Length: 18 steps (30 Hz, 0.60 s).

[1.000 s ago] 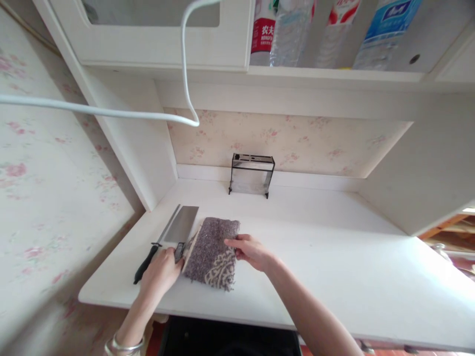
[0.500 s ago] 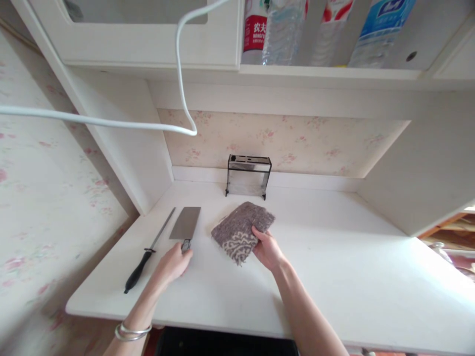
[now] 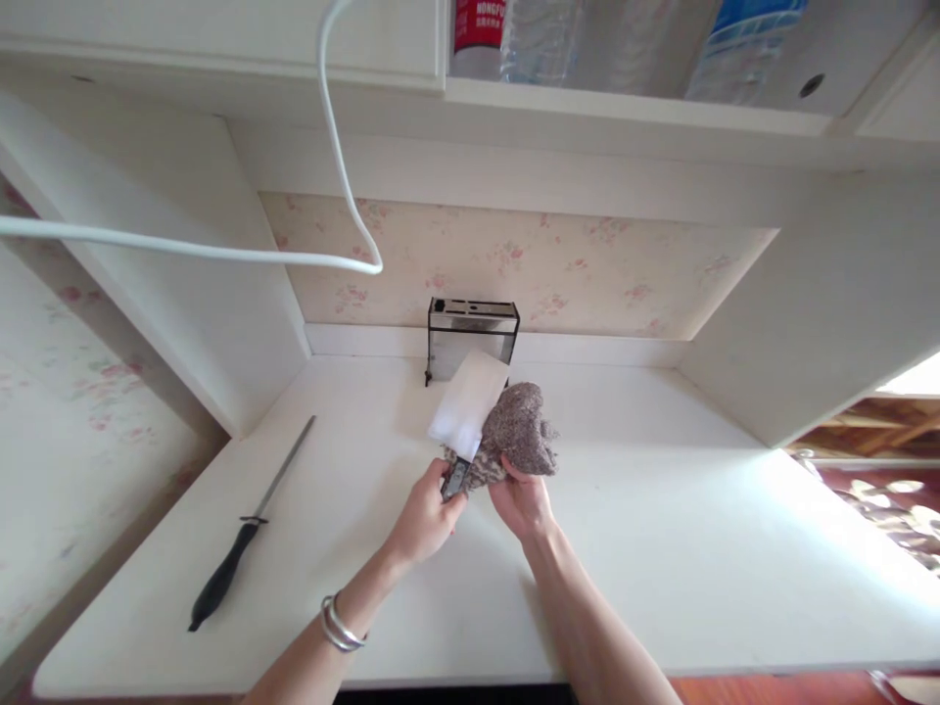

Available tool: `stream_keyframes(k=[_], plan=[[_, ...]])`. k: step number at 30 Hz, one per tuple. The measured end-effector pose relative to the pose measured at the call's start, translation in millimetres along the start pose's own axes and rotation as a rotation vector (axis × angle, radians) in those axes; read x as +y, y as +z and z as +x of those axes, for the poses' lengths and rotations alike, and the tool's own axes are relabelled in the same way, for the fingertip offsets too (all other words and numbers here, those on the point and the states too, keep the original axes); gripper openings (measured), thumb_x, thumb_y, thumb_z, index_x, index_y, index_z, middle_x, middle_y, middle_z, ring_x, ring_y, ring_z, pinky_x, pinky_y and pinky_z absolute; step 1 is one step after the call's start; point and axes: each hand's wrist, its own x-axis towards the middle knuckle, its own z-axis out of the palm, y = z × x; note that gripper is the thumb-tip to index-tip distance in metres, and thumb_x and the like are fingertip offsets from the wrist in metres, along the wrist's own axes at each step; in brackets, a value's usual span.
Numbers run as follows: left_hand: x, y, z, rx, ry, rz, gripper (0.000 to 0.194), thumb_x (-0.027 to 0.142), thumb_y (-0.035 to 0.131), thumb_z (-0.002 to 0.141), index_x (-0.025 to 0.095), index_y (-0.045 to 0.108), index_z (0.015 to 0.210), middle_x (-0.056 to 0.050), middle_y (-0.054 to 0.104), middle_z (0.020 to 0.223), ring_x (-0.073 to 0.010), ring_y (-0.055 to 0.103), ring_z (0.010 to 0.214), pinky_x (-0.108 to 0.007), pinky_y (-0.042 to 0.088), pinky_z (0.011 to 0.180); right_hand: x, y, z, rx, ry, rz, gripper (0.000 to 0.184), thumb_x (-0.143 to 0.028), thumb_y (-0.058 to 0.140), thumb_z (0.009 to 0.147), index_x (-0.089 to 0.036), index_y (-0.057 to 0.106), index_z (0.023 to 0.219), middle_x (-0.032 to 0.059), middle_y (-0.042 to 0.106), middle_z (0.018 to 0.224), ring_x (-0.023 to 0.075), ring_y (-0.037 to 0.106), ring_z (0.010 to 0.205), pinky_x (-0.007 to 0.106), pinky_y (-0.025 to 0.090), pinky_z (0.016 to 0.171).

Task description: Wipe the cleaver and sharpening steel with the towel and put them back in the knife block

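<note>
My left hand (image 3: 426, 514) is closed round the dark handle of a cleaver (image 3: 468, 403), whose broad blade points up and away and glares white in the light. My right hand (image 3: 523, 499) grips a bunched grey-brown patterned cloth (image 3: 518, 431) that rests against the right side of the blade. Both hands are raised a little above the white countertop (image 3: 661, 548), near its middle. Two metal bangles sit on my left wrist.
A black-handled honing steel (image 3: 246, 534) lies on the counter at the left. A clear knife block (image 3: 472, 338) stands against the back wall. A white cable (image 3: 220, 250) hangs across the upper left. Bottles (image 3: 543, 39) line the shelf above.
My left hand picked the cleaver up off the counter and brought it to the middle. My right hand lifted and bunched the cloth against the blade. The view shifted down and right.
</note>
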Motion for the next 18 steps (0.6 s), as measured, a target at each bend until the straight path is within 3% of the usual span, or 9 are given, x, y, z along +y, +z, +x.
stream_keyframes(k=[6, 11, 15, 18], plan=[[-18.4, 7.9, 4.3, -0.014, 0.019, -0.035, 0.011, 0.023, 0.053, 0.078, 0.021, 0.048, 0.088, 0.007, 0.045, 0.059, -0.0098, 0.043, 0.048, -0.022, 0.032, 0.052, -14.6, -2.6, -9.0, -0.033, -0.033, -0.062, 0.046, -0.045, 0.059, 0.067, -0.032, 0.063, 0.111, 0.0026, 0.061, 0.122, 0.0287, 0.05, 0.121, 0.05, 0.039, 0.101], [-21.4, -0.1, 0.2, -0.003, 0.062, -0.003, 0.011, 0.022, 0.051, 0.08, 0.02, 0.049, 0.091, 0.005, 0.046, 0.065, -0.0119, 0.045, 0.057, -0.024, 0.034, 0.059, -15.5, -7.0, -6.2, 0.0, 0.085, -0.009, 0.041, -0.059, 0.047, 0.073, -0.033, 0.069, 0.095, 0.0034, 0.068, 0.107, 0.0276, 0.054, 0.116, 0.048, 0.04, 0.099], [-14.4, -3.4, -3.9, -0.042, 0.096, 0.065, 0.012, 0.02, 0.051, 0.081, 0.019, 0.05, 0.093, 0.001, 0.054, 0.076, -0.0151, 0.05, 0.071, -0.026, 0.037, 0.068, -4.9, -10.9, -2.0, 0.089, 0.167, 0.097, 0.026, -0.054, 0.066, 0.062, -0.03, 0.068, 0.072, 0.0012, 0.072, 0.084, 0.0247, 0.064, 0.093, 0.043, 0.047, 0.092], [-10.5, -3.4, -7.2, -0.129, 0.143, 0.086, 0.022, 0.019, 0.051, 0.081, 0.018, 0.051, 0.103, -0.005, 0.061, 0.094, -0.0189, 0.054, 0.087, -0.028, 0.039, 0.079, 3.6, -12.9, -3.6, 0.125, 0.188, 0.131, 0.025, -0.045, 0.077, 0.054, -0.027, 0.068, 0.068, -0.0001, 0.072, 0.075, 0.0218, 0.066, 0.079, 0.039, 0.051, 0.086]])
